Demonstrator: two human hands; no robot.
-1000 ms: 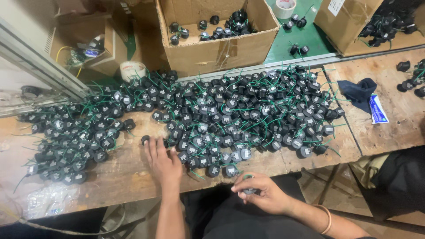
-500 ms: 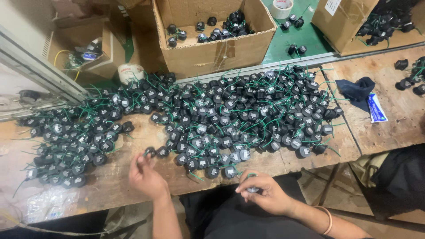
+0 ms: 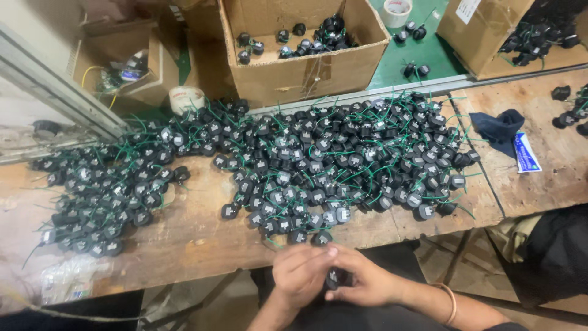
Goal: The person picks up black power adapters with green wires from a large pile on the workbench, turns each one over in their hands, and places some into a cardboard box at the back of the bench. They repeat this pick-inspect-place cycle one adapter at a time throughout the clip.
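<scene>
Black round parts [image 3: 318, 165] heaped, wooden bench [image 3: 190, 239], cardboard box [image 3: 306, 61]

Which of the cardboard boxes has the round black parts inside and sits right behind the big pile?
The open middle box behind the pile of black parts, its parts in the back corner; the right-hand box sits farther off.

Your left hand [image 3: 301, 273] and right hand [image 3: 366, 281] meet at the near edge of the tabletop [image 3: 196, 236], both closed around one small wired component [image 3: 332, 279] between them. Just beyond your fingers [image 3: 318, 252] lies the large pile of components [image 3: 331, 159], spreading to the right. A smaller pile [image 3: 104, 196] sits well to the left. Behind the large pile stands an open cardboard box [image 3: 303, 55] with more components in it. A folded cloth [image 3: 499, 129] lies right of the large pile, with a flat packet [image 3: 525, 153] just beside it.
</scene>
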